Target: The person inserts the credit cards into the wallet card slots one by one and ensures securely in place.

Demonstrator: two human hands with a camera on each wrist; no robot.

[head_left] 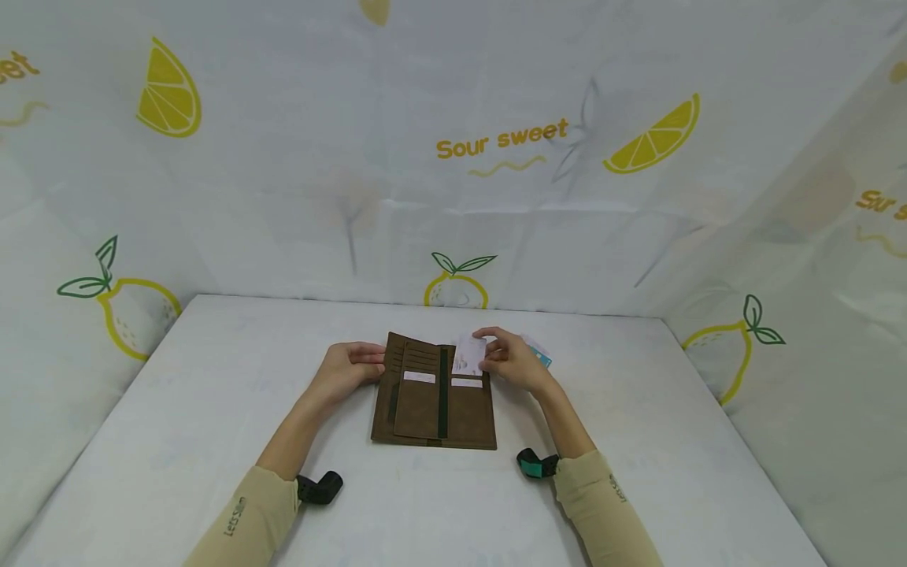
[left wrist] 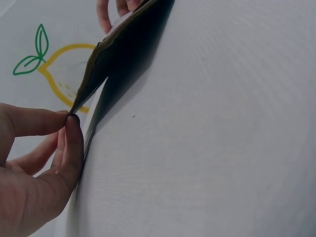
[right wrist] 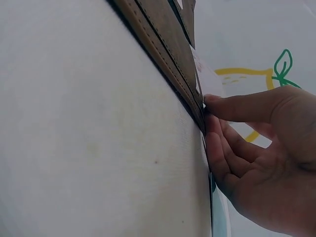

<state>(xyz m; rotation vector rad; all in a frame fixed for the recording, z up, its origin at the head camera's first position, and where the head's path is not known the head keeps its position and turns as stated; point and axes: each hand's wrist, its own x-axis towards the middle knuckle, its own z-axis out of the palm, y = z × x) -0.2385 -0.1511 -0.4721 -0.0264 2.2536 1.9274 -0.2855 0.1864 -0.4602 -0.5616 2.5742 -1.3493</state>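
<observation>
An open brown wallet [head_left: 418, 413] lies on the white table, with several card slots and a dark band down its middle. My left hand [head_left: 347, 368] pinches its left edge between thumb and fingers; the left wrist view shows that edge [left wrist: 91, 74] raised off the surface. A pale printed card [head_left: 468, 356] stands above the right-hand slots, pinched at its right side by my right hand [head_left: 513, 362]. White card edges show in a left slot [head_left: 420, 377] and a right slot [head_left: 466, 383]. In the right wrist view, my fingers partly hide the card [right wrist: 210, 74].
Behind my right hand lie more cards, one of them blue [head_left: 542, 356]. The white table [head_left: 248, 378] ends at a lemon-printed cloth [head_left: 319, 197] at the back and sides. A black wrist camera [head_left: 322, 488] sits on each forearm.
</observation>
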